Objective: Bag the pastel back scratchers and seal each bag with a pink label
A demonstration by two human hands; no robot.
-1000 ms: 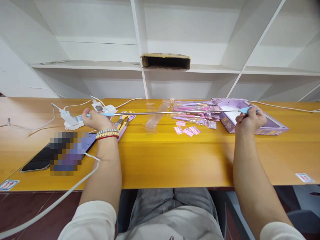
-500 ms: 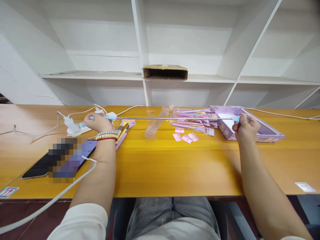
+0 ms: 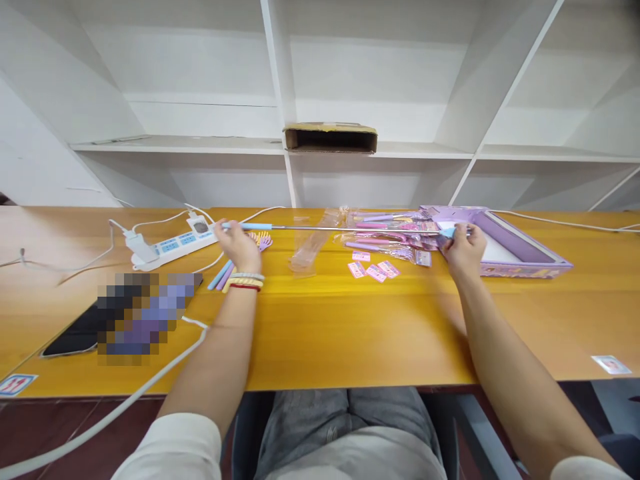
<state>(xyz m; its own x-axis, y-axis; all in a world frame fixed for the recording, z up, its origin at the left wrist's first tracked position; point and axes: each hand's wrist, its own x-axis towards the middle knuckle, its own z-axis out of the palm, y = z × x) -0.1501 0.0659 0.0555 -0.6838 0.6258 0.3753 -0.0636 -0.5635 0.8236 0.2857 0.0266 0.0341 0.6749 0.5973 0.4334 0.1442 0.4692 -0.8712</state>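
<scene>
A telescopic back scratcher [image 3: 320,229] with a thin metal rod stretches level above the table. My left hand [image 3: 239,248] is closed around its light blue handle. At the other end, my right hand [image 3: 466,252] grips the light blue head, mostly covered by the fingers. Under and beside my left wrist lie several more back scratchers [image 3: 225,272] with blue, purple and yellow parts. Beyond the rod, clear plastic bags of pink and purple back scratchers [image 3: 383,233] are heaped, with an empty clear wrapper [image 3: 313,247] to their left. Small pink cards [image 3: 376,273] lie in front.
A purple open box [image 3: 525,270] stands behind my right hand. Left are a power strip [image 3: 175,247] with plugs and cables, and two phone-like devices [image 3: 75,330], partly blurred. White shelves [image 3: 200,143] rise behind, holding a cardboard box [image 3: 330,139]. A white cable [image 3: 135,380] crosses near my left forearm.
My hands have come closer together, the left moving right and the right moving left. The visible rod between them is shorter. More of the power strip shows.
</scene>
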